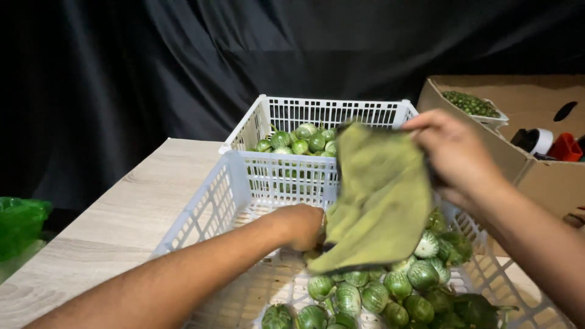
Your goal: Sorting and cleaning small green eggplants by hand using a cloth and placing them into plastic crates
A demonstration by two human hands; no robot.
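Crumpled green plastic bag (19,224) sits off the left edge of the pale wood-grain worktop (122,213). Left hand (303,226) reaches into the near white slatted plastic basket (210,204), fingers curled shut under the lower fold of an olive-green cloth (378,195); whether they grip the cloth or a fruit beneath cannot be told. The cloth hangs over the middle of the near basket, above round green striped eggplants (375,295) heaped at its right side. Behind it, touching, a second white slatted basket (332,113) holds more small green eggplants (301,141). Right hand (454,155) pinches the cloth's upper edge, fingers clenched on it. Brown cardboard box (536,176) stands at the worktop's right edge, holding a tray of small green pieces (470,103).
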